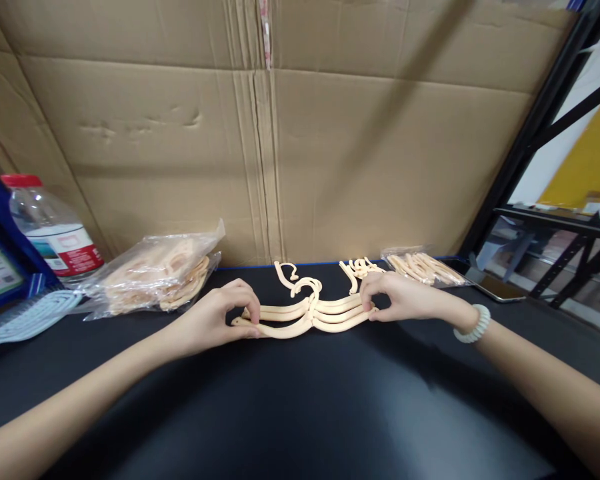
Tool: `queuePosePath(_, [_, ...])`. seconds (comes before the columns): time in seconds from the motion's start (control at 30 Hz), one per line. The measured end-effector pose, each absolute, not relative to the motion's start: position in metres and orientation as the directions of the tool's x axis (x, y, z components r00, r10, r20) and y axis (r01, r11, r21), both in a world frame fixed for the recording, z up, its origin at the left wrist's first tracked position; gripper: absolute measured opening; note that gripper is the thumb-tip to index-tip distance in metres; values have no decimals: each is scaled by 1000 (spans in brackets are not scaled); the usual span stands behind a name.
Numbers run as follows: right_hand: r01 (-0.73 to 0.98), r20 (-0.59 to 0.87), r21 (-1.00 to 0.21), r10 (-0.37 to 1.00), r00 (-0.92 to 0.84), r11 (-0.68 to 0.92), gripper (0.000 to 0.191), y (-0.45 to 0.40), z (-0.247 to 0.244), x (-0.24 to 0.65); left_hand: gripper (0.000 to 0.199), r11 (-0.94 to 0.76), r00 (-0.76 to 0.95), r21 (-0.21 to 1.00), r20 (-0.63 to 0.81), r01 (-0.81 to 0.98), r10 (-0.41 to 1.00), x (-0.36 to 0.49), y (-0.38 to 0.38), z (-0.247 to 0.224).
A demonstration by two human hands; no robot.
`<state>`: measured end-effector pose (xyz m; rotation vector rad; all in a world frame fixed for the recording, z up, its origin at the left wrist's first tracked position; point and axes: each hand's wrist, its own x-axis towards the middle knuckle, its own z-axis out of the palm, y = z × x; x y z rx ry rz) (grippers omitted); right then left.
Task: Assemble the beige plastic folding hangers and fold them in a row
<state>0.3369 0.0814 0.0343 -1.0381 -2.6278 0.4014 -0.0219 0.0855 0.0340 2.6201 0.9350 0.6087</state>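
Note:
Several cream-coloured plastic clothes hangers [290, 329] lie side by side on the black table, hooks together at the middle. My left hand [220, 313] pinches the left end of the nearest hanger between thumb and fingers. At the right end, my right hand [395, 297] closes thumb and fingers on the hanger arms. Just behind the row lies a loose hanger piece [286, 275] with a hook. More loose hanger parts [355, 270] are heaped behind my right hand, partly hidden by it.
Left are a clear plastic bag of hanger parts [160, 270], a red-capped bottle [55, 233] and a pale blue hairbrush [30, 317]. Another bag [425, 267] and a phone-like flat object [497, 287] lie right. A cardboard wall [380, 153] stands behind; a black metal rack [545, 133] is at right.

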Motion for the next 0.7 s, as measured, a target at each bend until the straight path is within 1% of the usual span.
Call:
queuePosePath(0.1, [607,162,-355,687,-709,711,2,82,34,338,13,-777,729,380,296,502,617,-19,85,31])
queuePosePath(0.33, [641,131,-336,708,-694,691,8,82,33,340,12,-780,733,352,287,518,616,-18,83,25])
queuePosePath(0.47, [641,119,-336,706,-698,690,10,82,35,339,15,-760,710,388,297,522,639,-18,81,19])
queuePosePath(0.7, [601,123,-359,674,-728,714,7,84,35,339,18,-697,681,465,239,545,692,-18,82,13])
